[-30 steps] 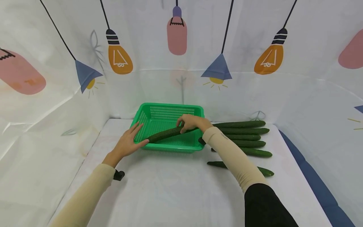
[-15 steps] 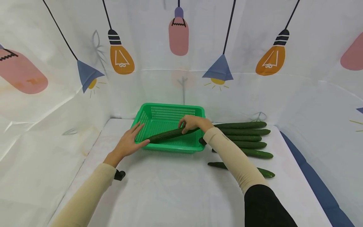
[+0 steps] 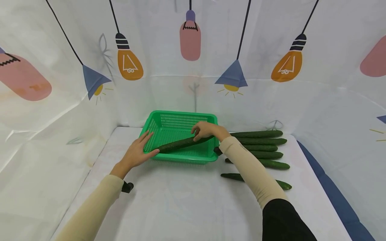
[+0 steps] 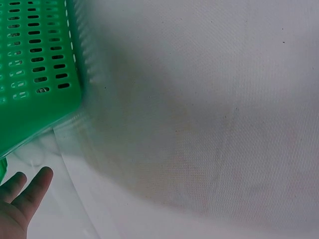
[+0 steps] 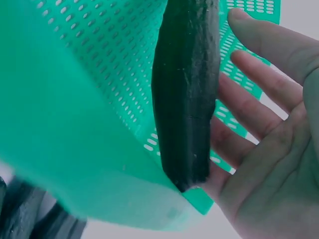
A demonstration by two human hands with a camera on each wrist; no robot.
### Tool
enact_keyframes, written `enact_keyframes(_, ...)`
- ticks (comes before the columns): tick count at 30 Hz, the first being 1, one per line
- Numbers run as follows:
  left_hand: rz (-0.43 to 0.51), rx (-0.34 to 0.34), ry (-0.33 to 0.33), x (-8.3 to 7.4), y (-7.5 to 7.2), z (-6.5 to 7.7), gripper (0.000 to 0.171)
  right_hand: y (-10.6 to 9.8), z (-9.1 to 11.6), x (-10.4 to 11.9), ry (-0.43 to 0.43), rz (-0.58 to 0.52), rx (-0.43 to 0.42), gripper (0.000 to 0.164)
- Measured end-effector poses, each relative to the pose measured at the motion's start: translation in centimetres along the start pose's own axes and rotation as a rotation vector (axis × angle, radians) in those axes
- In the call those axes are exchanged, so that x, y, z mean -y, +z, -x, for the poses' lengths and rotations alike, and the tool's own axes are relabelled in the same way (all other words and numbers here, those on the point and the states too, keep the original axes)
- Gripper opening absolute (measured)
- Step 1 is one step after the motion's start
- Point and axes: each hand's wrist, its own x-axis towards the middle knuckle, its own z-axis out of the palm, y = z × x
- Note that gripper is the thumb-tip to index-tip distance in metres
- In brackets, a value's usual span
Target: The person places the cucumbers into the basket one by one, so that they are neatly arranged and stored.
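A long dark green cucumber (image 3: 176, 145) lies slantwise in the green slotted basket (image 3: 180, 156), its left end close to the near left corner. My right hand (image 3: 208, 130) reaches over the basket's right side. In the right wrist view, its loosely extended fingers (image 5: 249, 107) lie along one side of the cucumber (image 5: 187, 94), with some fingertips hidden behind it and the thumb apart. My left hand (image 3: 134, 154) is spread at the basket's left wall, thumb at the near rim by the cucumber's end. The left wrist view catches only two of its fingers (image 4: 34, 191) near the basket.
Several cucumbers (image 3: 265, 148) lie side by side on the white table, right of the basket. Nearest me, another cucumber (image 3: 283, 184) lies apart, partly covered by my right sleeve (image 3: 253, 174). A white printed sheet (image 3: 163, 90) rises behind the table.
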Motion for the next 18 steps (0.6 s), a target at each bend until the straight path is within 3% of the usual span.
enact_keyframes(6, 0.013, 0.002, 0.005, -0.2, 0.0, -0.1, 0.089, -0.2, 1.4, 0.3, 0.007, 0.023, -0.012, 0.061)
enact_keyframes(18, 0.000, 0.015, 0.002, 0.2, -0.1, -0.1, 0.090, -0.4, 4.6, -0.7, -0.065, -0.063, -0.153, 0.073)
